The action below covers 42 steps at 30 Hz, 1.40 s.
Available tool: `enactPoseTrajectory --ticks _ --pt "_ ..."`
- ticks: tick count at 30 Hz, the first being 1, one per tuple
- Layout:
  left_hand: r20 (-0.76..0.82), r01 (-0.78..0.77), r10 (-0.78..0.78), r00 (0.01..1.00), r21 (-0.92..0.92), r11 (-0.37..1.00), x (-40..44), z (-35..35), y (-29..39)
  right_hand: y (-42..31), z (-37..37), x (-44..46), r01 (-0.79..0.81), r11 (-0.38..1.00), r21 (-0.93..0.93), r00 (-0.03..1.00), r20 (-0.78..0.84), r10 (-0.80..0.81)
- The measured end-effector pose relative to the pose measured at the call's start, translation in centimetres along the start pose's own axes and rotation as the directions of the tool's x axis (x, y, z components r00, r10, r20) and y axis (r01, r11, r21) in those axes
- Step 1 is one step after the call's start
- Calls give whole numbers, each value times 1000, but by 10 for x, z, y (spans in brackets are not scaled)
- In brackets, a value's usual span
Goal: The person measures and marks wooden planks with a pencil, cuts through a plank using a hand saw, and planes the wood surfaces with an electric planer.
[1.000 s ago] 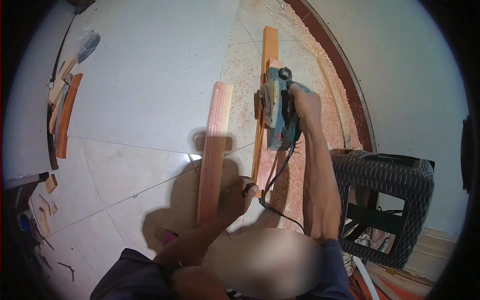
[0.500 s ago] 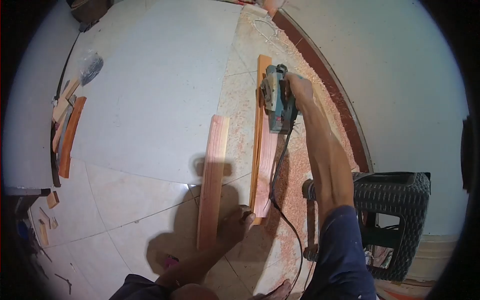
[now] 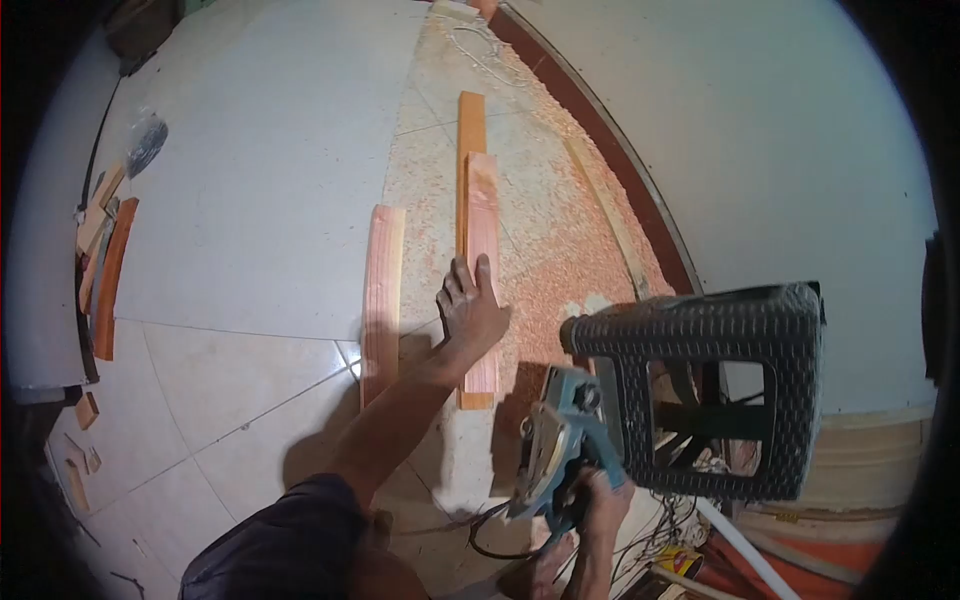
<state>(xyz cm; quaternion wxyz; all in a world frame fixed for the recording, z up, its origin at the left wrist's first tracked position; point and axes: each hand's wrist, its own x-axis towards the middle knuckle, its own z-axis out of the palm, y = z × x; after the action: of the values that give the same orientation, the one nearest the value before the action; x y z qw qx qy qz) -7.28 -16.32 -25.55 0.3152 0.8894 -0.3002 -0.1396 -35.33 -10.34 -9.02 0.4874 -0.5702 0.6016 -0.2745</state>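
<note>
My left hand (image 3: 472, 305) lies with fingers spread on a pinkish wooden board (image 3: 483, 215), which rests on a longer orange-brown plank (image 3: 471, 120) on the floor. In my right hand (image 3: 603, 505) is the handle of a teal electric planer (image 3: 565, 440), tilted on its side, low and to the right of the boards. Its black cord loops beneath it. Left of the boards, a second pinkish board (image 3: 382, 290) lies on the tiles, partly behind my left forearm.
A dark textured plastic stool (image 3: 720, 325) stands at the right, beside the planer. Wood shavings (image 3: 545, 300) cover the floor right of the boards. Offcuts (image 3: 115, 275) lie at the far left. Cables and a white strip (image 3: 745, 550) are at the lower right.
The planer in my right hand has come off the board's far end, back toward me and down right. My left hand has moved from the near end up onto the board, fingers spread.
</note>
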Motion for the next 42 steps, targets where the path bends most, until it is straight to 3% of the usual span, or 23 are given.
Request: enactPoseTrajectory --ticks 1,3,6,11,14,15,16,18,20,22,26,27,28,29,31,33,35,38,40,42 --pt "9 -13 13 1000 6 1000 -3 6 1 -9 -5 -20 -132 991 -30 991 5 133" --pt "61 64 -61 996 -37 997 -4 5 -6 10 -18 -48 -172 984 45 985 17 172" --pt "24 1 0 1000 -56 998 -37 -7 -25 26 -29 -80 -217 968 122 976 17 217" --pt "41 -20 22 999 -42 999 -120 -33 -53 31 -37 -106 -175 980 99 984 3 176" --pt "132 33 -13 991 -149 988 -144 -40 -63 37 -43 -117 -181 978 100 983 21 180" --pt "204 128 14 979 -667 734 -142 -35 -69 40 -47 -121 -193 977 88 981 21 192" --pt "228 205 81 970 -951 232 -133 -29 -76 43 -48 -119 -193 977 86 981 25 191" --pt "158 137 93 983 -970 201 -104 40 -120 50 -45 -112 -187 978 87 982 37 184" --pt "99 81 102 990 -983 164 -99 42 -118 59 -45 -108 -183 980 79 983 41 180" --pt "220 240 -102 970 -930 279 -108 -21 -64 69 -45 -109 -125 987 98 992 15 124" --pt "138 133 -4 990 -943 304 -109 -26 -73 39 -36 -122 -147 982 116 986 89 137" --pt "82 55 25 996 -832 552 -101 -23 -79 49 -39 -122 -162 980 115 984 87 152" --pt "36 -30 70 997 -654 756 -99 -24 -82 51 -36 -120 -42 995 -94 994 97 51" --pt "44 -22 66 997 -649 761 -104 -22 -81 51 -35 -123 -45 991 -128 990 123 61" --pt "-114 65 -81 990 -142 988 -108 -17 -70 41 -29 -130 -46 980 -195 981 176 81" --pt "-156 30 -55 986 -158 987 -106 -23 -71 34 -16 -139 -255 965 56 954 176 242" --pt "-185 1 -32 982 -166 986 -106 -26 -74 34 -10 -141 -263 963 52 949 193 249" --pt "-78 -55 51 996 -46 997 -92 -27 -79 55 -1 -141 -214 977 -14 955 209 212" --pt "-182 -217 204 962 -52 975 -70 -22 -80 61 6 -147 -140 987 -82 969 193 154" --pt "-208 -290 279 938 -25 957 -30 -32 -68 44 16 -152 -208 965 -157 949 205 238"
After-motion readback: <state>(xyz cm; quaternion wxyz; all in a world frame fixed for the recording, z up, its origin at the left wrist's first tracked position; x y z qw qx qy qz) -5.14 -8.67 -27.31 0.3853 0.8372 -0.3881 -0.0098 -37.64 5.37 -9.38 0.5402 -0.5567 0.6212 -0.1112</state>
